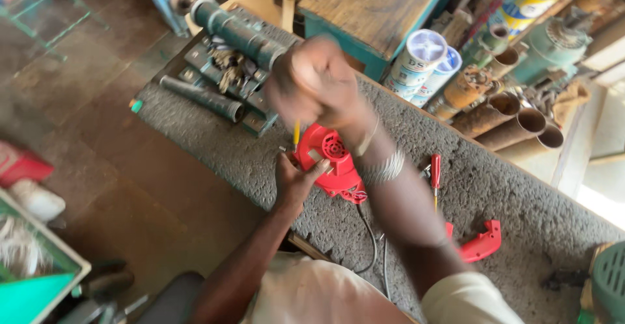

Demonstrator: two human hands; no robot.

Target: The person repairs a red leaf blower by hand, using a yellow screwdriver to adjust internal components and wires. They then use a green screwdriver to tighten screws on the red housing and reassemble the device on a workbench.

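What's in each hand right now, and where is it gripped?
The right hand, blurred, grips the top of a yellow-shafted screwdriver, tip down. The left hand steadies the red power tool body by its near edge.

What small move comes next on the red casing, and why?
Probably press the screwdriver straight down and turn. The right hand grips it upright, its tip at the red casing, which the left hand steadies on the bench. The contact itself is blurred.

Rough grey workbench (495,187): red blower housing (333,164), red-handled screwdriver (435,174), red cover piece (480,244), metal rollers (224,70).
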